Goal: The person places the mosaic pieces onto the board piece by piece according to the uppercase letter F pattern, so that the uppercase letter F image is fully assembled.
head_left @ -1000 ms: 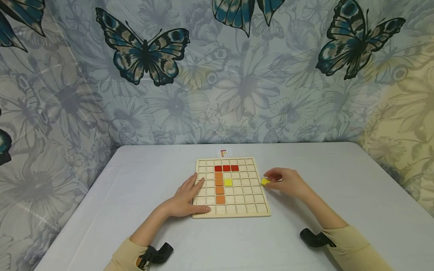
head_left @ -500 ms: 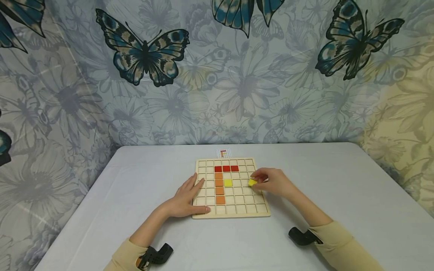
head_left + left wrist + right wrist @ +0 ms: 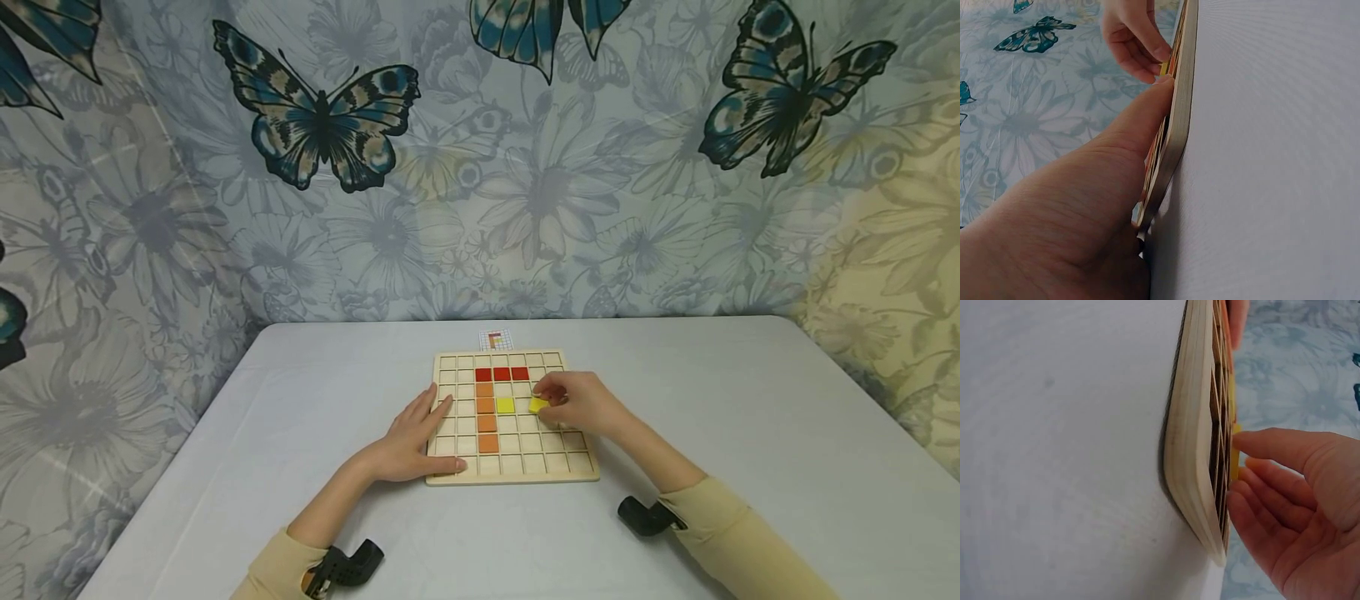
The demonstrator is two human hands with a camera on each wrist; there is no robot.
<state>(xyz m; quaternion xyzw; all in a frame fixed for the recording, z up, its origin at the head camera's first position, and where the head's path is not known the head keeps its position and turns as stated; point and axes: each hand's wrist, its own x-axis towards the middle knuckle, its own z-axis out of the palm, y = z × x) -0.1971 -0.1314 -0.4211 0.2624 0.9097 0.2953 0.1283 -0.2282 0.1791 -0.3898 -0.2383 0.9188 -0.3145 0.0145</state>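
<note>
A wooden grid board [image 3: 513,479] lies on the table with square cells. Three red tiles [image 3: 502,374] form a row near its far side, and several orange tiles [image 3: 486,422] run in a column below the leftmost one. One yellow tile [image 3: 506,405] sits in a cell beside that column. My right hand [image 3: 581,402] pinches a second yellow tile [image 3: 537,405] between thumb and fingers, close over the cells right of the first one. My left hand [image 3: 408,437] rests on the board's left edge with fingers spread, thumb on the near left corner.
A small printed card [image 3: 496,339] with a coloured grid pattern lies just behind the board. The white table [image 3: 697,375] reaches back to a wall with butterfly print. A black wrist camera sticks out from each sleeve.
My right hand has moved left with the yellow tile, from beyond the board's right edge to over its right-hand cells. The left hand has stayed put.
</note>
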